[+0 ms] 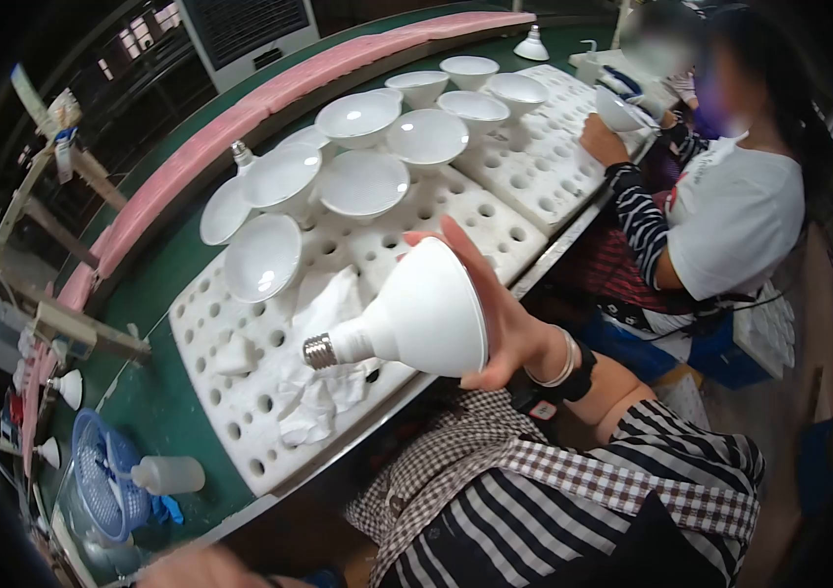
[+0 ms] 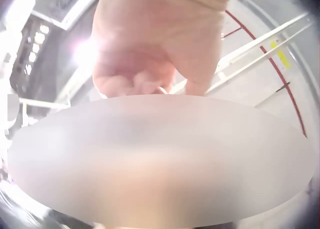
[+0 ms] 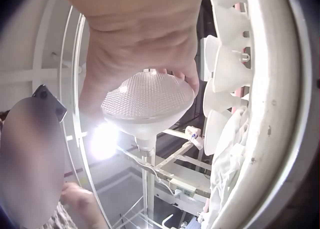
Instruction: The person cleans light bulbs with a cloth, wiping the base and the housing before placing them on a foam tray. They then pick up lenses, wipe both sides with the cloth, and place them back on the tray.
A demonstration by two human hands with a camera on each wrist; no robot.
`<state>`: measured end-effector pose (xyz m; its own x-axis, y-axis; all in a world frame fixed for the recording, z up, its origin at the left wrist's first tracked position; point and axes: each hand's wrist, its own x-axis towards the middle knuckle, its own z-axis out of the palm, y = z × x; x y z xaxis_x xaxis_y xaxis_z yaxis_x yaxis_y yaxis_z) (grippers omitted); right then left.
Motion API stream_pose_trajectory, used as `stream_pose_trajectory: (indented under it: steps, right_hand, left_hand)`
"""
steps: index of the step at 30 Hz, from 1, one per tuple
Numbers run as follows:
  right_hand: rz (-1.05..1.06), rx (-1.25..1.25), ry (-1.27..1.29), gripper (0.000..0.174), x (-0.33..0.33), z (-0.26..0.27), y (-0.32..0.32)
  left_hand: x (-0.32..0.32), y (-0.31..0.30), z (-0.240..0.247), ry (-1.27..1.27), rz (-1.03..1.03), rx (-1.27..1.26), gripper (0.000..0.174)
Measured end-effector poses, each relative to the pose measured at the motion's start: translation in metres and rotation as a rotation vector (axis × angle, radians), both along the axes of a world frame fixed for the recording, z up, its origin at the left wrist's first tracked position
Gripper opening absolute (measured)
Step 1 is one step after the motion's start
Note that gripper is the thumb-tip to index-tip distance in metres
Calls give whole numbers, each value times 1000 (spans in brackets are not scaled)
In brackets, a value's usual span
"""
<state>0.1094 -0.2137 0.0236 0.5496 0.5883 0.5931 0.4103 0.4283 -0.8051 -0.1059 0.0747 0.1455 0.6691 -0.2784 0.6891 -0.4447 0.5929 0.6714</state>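
My right hand point(image 1: 503, 323) grips a white reflector bulb point(image 1: 428, 309) by its wide rim, with the silver screw base pointing left over the foam tray. In the right wrist view my right hand point(image 3: 145, 39) spans the textured lens of the bulb point(image 3: 147, 96), palm facing it. At the bottom edge of the head view, my left hand point(image 1: 199, 568) is partly cut off, away from the bulb. The left wrist view shows my left hand point(image 2: 155, 49) with fingers loosely curled and the thumb apart; nothing is visibly held, though a blurred patch covers the area below.
Several reflector bulbs point(image 1: 364, 183) stand in a holed white foam tray point(image 1: 210, 323). A crumpled white cloth point(image 1: 323, 397) lies on it. To the left are a blue basket point(image 1: 93, 461) and a plastic bottle point(image 1: 176, 474). Another person point(image 1: 740, 206) sits at the right.
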Motion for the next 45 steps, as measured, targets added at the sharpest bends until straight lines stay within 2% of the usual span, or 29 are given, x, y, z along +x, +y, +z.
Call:
stream_pose_trajectory:
  steps: [1, 2, 3, 4, 5, 6, 8, 10, 12, 13, 14, 15, 16, 17, 19, 22, 26, 31, 35, 36, 37, 38, 39, 40, 41, 42, 45]
  right_hand:
    - [-94, -79, -172, 141, 2, -3, 2]
    - [-94, -116, -206, 137, -3, 4, 4]
    - [-93, -155, -243, 133, -6, 11, 7]
    - [-65, -150, -245, 133, -5, 11, 12]
    - [-122, -127, -425, 132, -6, 11, 17]
    - [-185, -99, -604, 132, -6, 10, 22]
    - [-212, -87, -646, 132, -8, 8, 27]
    - [-255, -79, -695, 132, -8, 8, 28]
    - [-347, -173, -736, 130, -11, 9, 29]
    - [-351, -169, -733, 130, -8, 8, 28]
    - [-269, -215, -550, 128, -4, 6, 28]
    - [-184, -257, -369, 126, -1, 4, 30]
    - [9, -192, -48, 122, -4, 4, 32]
    - [8, -188, -43, 122, -4, 3, 35]
    - [218, -124, 182, 119, -1, 2, 42]
    - [188, -116, 259, 111, 1, 5, 45]
    - [158, -110, 279, 104, 5, 0, 49]
    - [121, -77, 265, 100, 12, -8, 49]
    - [79, -80, 222, 96, 17, -16, 52]
    - [73, -127, 154, 96, 18, -14, 50]
    - [67, -172, 88, 95, 18, -14, 51]
    - [3, -83, 46, 84, 18, -13, 56]
    - [10, -74, 44, 84, 21, -17, 55]
    - [-22, -194, -18, 75, 26, -22, 49]
    - [-52, -313, -82, 66, 29, -26, 46]
    - [-90, -281, -10, 48, 28, -28, 47]
    - [-101, -473, 4, 36, 28, -36, 43]
  left_hand:
    - [5, 13, -33, 251, 197, -112, 36]
    - [24, -12, -38, 445, 817, 311, 50]
    - [52, -30, -56, 426, 962, 541, 58]
    - [62, -43, -59, 564, 853, 514, 44]
    - [67, -48, -60, 702, 737, 483, 32]
    - [73, -44, -60, 711, 756, 483, 32]
    - [81, -38, -61, 960, 486, 325, 29]
    - [83, -36, -67, 949, 506, 265, 28]
    - [85, -38, -74, 938, 517, 207, 27]
    - [84, -40, -78, 777, 666, 245, 26]
    - [82, -41, -81, 612, 809, 283, 25]
    - [81, -41, -82, 611, 812, 290, 25]
    - [80, -40, -83, 479, 895, 415, 27]
    - [78, -39, -85, 345, 970, 537, 29]
    - [77, -33, -89, 328, 959, 579, 30]
    - [81, -28, -95, 195, 1071, 669, 25]
    - [91, -21, -96, 110, 1055, 734, 27]
    - [101, -23, -82, -149, 1091, 1008, 35]
    - [103, -22, -72, -204, 1096, 1131, 36]
    - [98, -17, -68, -234, 1247, 1107, 37]
    - [91, -2, -74, -128, 1342, 1029, 33]
    - [94, 5, -68, 75, 1353, 686, 29]
    - [98, 19, -49, 101, 1425, 656, 27]
    - [102, 39, -33, 123, 1608, 713, 28]
    - [109, 59, -17, 178, 1689, 656, 27]
    - [126, 72, -1, 215, 1780, 612, 27]
    - [171, 149, 3, 307, 1805, 797, 25]
